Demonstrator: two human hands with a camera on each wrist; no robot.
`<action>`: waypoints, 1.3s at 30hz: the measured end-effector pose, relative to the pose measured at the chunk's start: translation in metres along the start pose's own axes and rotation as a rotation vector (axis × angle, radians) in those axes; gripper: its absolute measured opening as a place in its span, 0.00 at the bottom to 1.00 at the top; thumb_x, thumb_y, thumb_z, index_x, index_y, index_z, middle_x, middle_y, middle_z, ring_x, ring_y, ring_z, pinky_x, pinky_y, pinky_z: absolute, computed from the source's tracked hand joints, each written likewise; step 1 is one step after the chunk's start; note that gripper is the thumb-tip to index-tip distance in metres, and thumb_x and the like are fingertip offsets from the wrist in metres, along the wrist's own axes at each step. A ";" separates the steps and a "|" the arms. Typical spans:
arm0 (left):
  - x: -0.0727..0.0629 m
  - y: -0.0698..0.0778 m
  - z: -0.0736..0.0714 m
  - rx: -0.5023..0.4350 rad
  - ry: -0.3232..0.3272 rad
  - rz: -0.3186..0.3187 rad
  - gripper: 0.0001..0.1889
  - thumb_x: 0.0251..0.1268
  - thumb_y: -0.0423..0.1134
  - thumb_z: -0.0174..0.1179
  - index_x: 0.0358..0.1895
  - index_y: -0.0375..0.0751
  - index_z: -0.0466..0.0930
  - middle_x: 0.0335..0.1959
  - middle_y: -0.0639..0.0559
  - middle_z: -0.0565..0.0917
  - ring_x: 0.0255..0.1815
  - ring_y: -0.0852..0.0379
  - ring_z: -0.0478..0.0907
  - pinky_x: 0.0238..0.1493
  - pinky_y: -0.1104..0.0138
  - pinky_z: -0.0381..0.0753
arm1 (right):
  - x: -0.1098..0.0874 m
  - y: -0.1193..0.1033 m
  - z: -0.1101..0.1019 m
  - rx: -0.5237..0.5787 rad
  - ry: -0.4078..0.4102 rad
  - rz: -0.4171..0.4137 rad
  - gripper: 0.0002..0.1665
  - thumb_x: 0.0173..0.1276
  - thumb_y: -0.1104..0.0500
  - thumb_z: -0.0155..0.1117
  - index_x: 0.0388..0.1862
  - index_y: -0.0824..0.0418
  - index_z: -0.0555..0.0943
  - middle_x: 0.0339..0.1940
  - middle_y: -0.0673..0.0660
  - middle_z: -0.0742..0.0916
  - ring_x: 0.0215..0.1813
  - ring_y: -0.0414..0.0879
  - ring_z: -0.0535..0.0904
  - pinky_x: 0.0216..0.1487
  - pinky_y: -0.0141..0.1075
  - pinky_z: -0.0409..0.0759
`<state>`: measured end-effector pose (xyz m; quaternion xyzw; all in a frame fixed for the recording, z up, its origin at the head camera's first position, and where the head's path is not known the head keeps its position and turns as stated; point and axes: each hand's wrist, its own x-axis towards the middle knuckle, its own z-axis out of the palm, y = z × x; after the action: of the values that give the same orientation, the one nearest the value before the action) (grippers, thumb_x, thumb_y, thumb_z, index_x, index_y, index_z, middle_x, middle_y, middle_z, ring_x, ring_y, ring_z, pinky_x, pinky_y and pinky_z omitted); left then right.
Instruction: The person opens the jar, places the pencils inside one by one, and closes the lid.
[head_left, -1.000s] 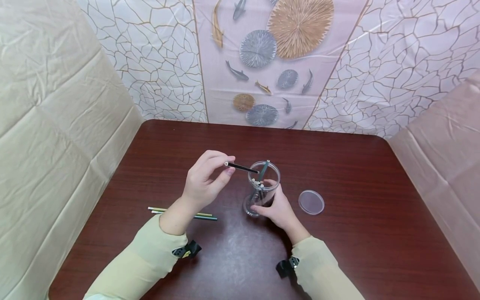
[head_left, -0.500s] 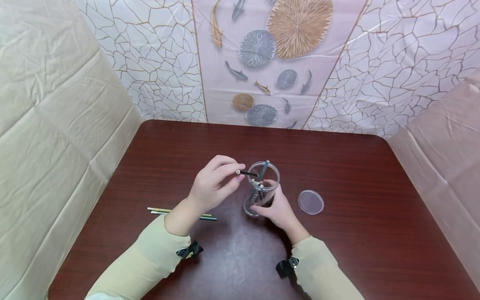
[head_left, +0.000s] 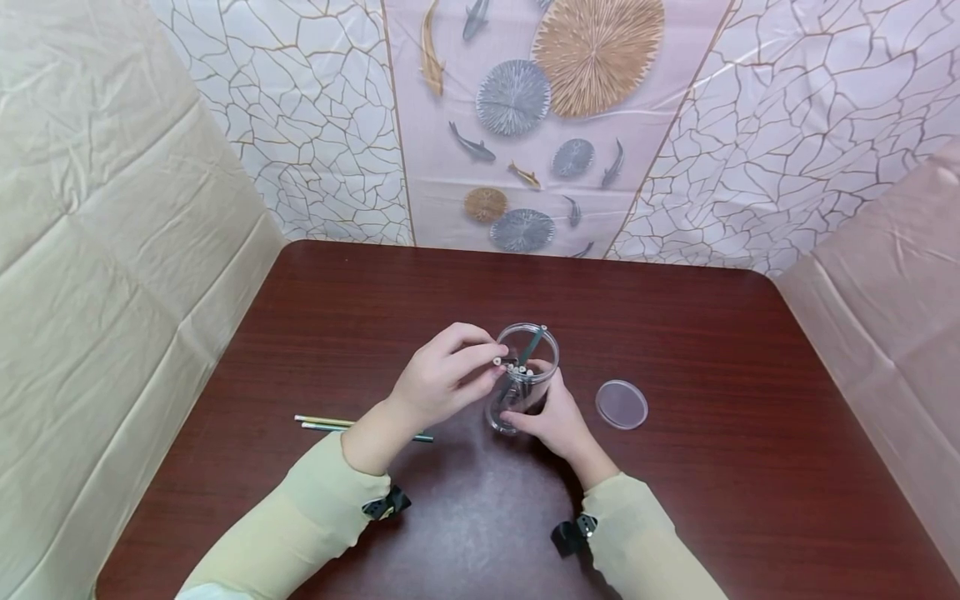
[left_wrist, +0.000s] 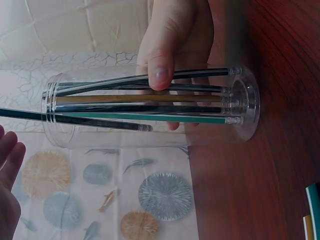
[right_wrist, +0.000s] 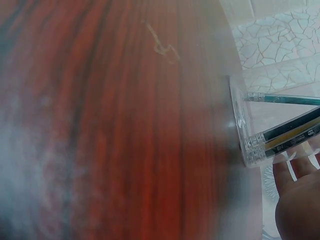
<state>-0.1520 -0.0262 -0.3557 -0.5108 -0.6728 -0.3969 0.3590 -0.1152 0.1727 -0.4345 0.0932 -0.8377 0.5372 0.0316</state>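
Observation:
A clear plastic jar (head_left: 501, 415) stands upright on the table, gripped around its side by my right hand (head_left: 557, 418). Several pencils (left_wrist: 150, 98) are inside, eraser ends down at the base; a green one (head_left: 534, 342) leans against the rim. My left hand (head_left: 450, 371), at the jar's mouth, pinches a dark pencil (left_wrist: 100, 122) near its upper end. The lower part of that pencil, with its eraser end, is inside the jar, above the base. The right wrist view catches the jar's base (right_wrist: 240, 120) and part of my right hand (right_wrist: 300, 205).
A round clear lid (head_left: 622, 405) lies flat to the right of the jar. At the left, a yellow pencil (head_left: 318, 419) and a green pencil (head_left: 423, 438) lie on the dark red table (head_left: 675, 333), partly hidden by my left forearm. Fabric walls border the table.
My left hand has moved right and slightly down, lowering the dark pencil through the jar's mouth. The green pencil's top has shifted slightly right. The right hand keeps holding the jar in place.

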 end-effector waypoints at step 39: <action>-0.005 -0.007 0.020 0.148 -0.088 0.035 0.08 0.51 0.34 0.66 0.37 0.44 0.82 0.39 0.47 0.78 0.42 0.52 0.77 0.43 0.62 0.76 | -0.001 0.001 0.000 0.015 -0.005 -0.004 0.43 0.46 0.65 0.77 0.57 0.68 0.62 0.44 0.61 0.81 0.46 0.46 0.77 0.50 0.36 0.72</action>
<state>-0.1594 -0.0112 -0.3696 -0.5116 -0.7062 -0.3171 0.3728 -0.1142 0.1733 -0.4356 0.0965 -0.8336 0.5431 0.0299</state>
